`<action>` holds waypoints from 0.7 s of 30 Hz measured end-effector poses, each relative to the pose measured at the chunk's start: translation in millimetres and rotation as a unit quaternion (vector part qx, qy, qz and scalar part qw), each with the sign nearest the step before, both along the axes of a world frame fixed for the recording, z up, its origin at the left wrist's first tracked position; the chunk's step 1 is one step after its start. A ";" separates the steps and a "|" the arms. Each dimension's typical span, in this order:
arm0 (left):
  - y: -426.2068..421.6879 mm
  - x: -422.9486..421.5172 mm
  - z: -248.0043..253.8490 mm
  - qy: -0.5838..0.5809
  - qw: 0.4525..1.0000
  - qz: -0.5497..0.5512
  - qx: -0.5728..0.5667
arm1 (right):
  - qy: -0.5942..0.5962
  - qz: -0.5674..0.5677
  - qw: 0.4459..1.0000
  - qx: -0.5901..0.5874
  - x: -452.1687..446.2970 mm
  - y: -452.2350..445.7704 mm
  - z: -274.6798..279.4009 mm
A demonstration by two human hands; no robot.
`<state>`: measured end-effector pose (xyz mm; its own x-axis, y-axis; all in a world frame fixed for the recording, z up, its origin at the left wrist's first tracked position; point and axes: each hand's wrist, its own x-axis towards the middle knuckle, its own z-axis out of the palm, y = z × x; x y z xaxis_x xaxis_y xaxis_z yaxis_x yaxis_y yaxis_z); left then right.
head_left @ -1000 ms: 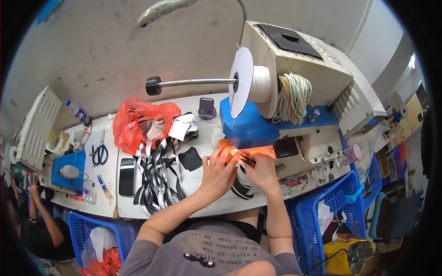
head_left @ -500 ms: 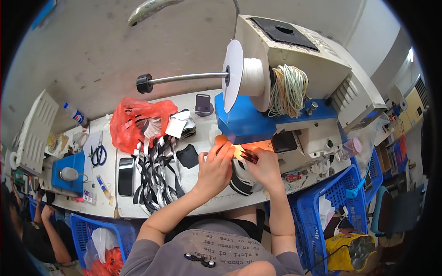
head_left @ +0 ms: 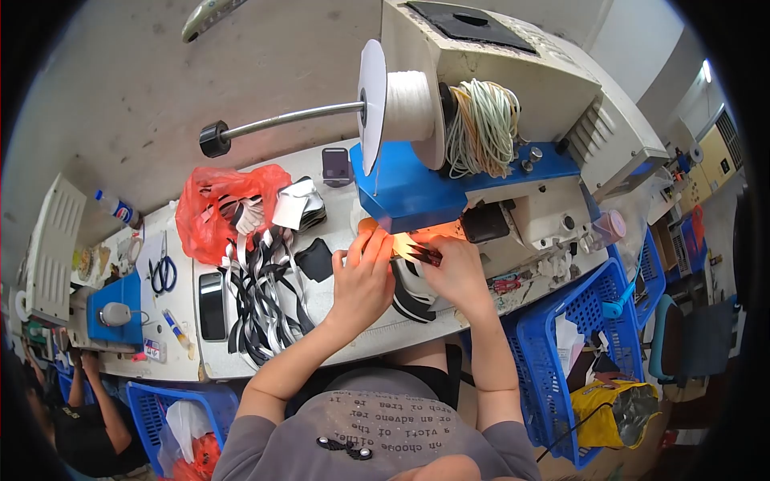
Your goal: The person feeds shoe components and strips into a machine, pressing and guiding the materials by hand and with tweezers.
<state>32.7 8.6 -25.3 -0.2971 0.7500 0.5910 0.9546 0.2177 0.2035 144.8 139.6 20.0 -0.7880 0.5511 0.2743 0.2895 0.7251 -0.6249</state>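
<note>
Under the front of the blue machine head (head_left: 409, 188), a dark strip with pointed ends (head_left: 423, 253) lies in orange light. My right hand (head_left: 451, 272) pinches this strip between thumb and fingers. Beside it on the left, my left hand (head_left: 362, 280) has its fingers bent at the lit spot; whatever its fingertips hold is hidden. Black and white bands (head_left: 413, 301) lie on the table below the hands. A black fabric piece (head_left: 314, 260) is left of my left hand.
Black and white ribbons (head_left: 261, 297), a red bag (head_left: 200, 220), a phone (head_left: 212, 306) and scissors (head_left: 164, 275) are on the left. A thread spool (head_left: 409, 104) overhangs the machine. Blue baskets (head_left: 533, 345) stand at the right. A co-worker (head_left: 92, 425) is at far left.
The view has shifted, so the machine and spool appear farther left and higher. My hands remain close together at the lit spot, with the strip still in my right hand.
</note>
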 end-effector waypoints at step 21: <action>-3.7 -5.3 7.4 -0.005 1.000 -0.029 -0.009 | 0.008 -0.034 0.997 0.066 14.9 -0.4 7.8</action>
<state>27.5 4.9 -17.9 -0.2581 0.7769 0.5743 0.9638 0.1658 0.2088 159.6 139.2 27.8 -0.7453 0.5618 0.3591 0.3322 0.7798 -0.5306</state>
